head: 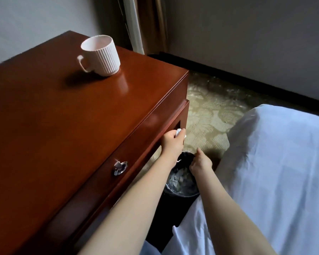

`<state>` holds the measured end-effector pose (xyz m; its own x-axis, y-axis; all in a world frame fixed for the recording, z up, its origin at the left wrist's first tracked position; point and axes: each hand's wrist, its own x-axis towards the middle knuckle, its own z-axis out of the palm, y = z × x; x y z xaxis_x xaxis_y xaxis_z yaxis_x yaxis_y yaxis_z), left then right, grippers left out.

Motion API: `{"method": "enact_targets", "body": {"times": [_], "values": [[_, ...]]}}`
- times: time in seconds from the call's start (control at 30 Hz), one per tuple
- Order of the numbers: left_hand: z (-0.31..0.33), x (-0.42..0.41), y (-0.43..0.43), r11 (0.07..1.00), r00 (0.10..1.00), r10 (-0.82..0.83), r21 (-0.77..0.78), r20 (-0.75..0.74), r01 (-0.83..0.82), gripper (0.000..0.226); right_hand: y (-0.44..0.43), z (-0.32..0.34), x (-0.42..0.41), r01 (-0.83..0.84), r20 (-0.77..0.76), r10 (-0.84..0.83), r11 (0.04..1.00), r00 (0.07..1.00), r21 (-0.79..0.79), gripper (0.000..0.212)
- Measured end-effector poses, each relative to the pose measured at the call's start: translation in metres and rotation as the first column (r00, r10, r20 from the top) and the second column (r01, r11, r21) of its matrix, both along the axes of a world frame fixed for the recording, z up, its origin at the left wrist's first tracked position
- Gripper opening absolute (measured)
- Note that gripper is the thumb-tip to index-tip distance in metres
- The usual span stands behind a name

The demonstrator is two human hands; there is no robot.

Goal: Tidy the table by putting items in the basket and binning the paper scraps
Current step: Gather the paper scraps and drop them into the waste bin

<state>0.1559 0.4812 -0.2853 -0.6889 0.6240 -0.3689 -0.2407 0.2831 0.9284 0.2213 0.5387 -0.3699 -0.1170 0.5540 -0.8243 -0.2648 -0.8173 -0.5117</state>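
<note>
My left hand (pixel 172 144) grips white paper scraps (pixel 234 131) beside the front edge of the brown wooden table (pixel 63 116), just above a black bin (pixel 182 181) on the floor. The bin holds several crumpled paper scraps (pixel 179 178). My right hand (pixel 201 162) hovers over the bin's right rim with its fingers curled downward; whether it holds anything is hidden. A small white scrap (pixel 179 160) shows between my two hands over the bin. A white ribbed mug (pixel 101 55) stands on the far part of the table. No basket is in view.
A metal ring pull (pixel 120 168) hangs on the table's drawer front. A bed with a white sheet (pixel 274 172) fills the right side, close to the bin. Patterned carpet (pixel 210 111) lies beyond, ending at a wall with a dark skirting board.
</note>
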Motion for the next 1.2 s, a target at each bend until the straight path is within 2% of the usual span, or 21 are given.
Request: {"method": "enact_targets", "body": {"times": [0.07,0.17,0.3,0.43,0.57,0.73,0.83,0.93,1.03,1.13,1.2], "values": [[-0.021,-0.005,0.007,0.999,1.0,0.006,-0.044,0.012,-0.005,0.043,0.001,-0.024,0.003,0.013,-0.031,-0.016,0.995,0.999,-0.095,0.043],[-0.05,-0.012,0.015,0.99,1.0,0.0,-0.138,0.02,0.003,0.043,0.0,-0.054,0.003,0.0,-0.024,-0.003,0.994,1.0,-0.111,0.049],[-0.083,-0.015,0.024,0.979,0.998,-0.016,-0.203,0.056,0.027,0.035,0.01,-0.094,-0.002,0.101,0.028,-0.097,0.974,0.995,-0.205,0.047],[-0.111,-0.016,0.032,0.976,0.995,0.014,-0.219,0.101,0.009,0.041,0.014,-0.111,-0.008,0.167,0.034,-0.163,0.956,0.986,-0.243,0.039],[-0.131,-0.017,0.041,0.97,0.987,0.057,-0.241,0.151,-0.019,0.036,0.017,-0.121,-0.006,0.115,0.085,-0.092,0.94,0.992,-0.32,0.025],[-0.145,-0.011,0.048,0.957,0.987,0.049,-0.289,0.151,-0.003,0.028,0.017,-0.129,-0.003,0.104,0.069,-0.085,0.934,0.994,-0.341,0.046],[-0.152,-0.007,0.049,0.936,0.993,0.014,-0.351,0.12,0.029,0.024,0.014,-0.131,-0.005,0.135,0.054,-0.124,0.934,0.991,-0.329,0.048],[-0.157,-0.005,0.048,0.931,0.988,-0.018,-0.357,0.154,0.073,0.015,0.015,-0.134,-0.008,0.163,0.033,-0.161,0.928,0.986,-0.335,0.047],[-0.161,-0.005,0.044,0.885,0.98,-0.118,-0.431,0.16,0.177,0.027,0.013,-0.136,-0.011,0.164,0.019,-0.167,0.926,0.986,-0.341,0.045],[-0.161,-0.007,0.04,0.833,0.954,-0.16,-0.484,0.253,0.268,0.048,0.01,-0.135,-0.013,0.17,0.032,-0.169,0.925,0.985,-0.341,0.047],[-0.159,-0.01,0.039,0.813,0.943,-0.168,-0.501,0.287,0.297,0.049,0.01,-0.129,-0.013,0.176,0.042,-0.172,0.93,0.984,-0.323,0.048]]}}
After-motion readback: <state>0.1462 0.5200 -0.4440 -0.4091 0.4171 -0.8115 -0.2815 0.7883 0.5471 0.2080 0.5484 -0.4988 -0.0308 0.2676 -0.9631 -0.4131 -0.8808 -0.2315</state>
